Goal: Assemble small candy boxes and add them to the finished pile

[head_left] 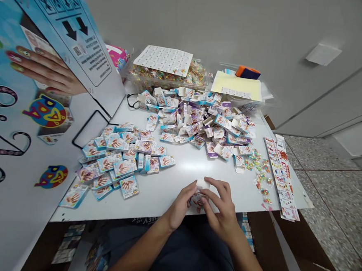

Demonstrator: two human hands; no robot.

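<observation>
A small printed cardboard box (198,201) is held between my two hands near the table's front edge. Its white flap (201,184) stands up at the far end. My left hand (179,205) grips the box from the left, thumb and fingers wrapped about its side. On the other side, my right hand (223,208) has its thumb and bent fingers on the box, with the index finger reaching by the flap. The fingers partly cover the box, and its inside cannot be seen. Closed boxes (114,159) lie heaped to the left; a pile of boxes (197,124), many with open flaps, is farther back.
Wrapped colourful small packets (261,170) lie at the right, beside printed sticker strips (282,175). Behind the pile stand two clear tubs, one with a printed sheet (164,59), the other with yellow paper (237,85). A large printed carton (47,101) rises at left. Cardboard boxes sit below.
</observation>
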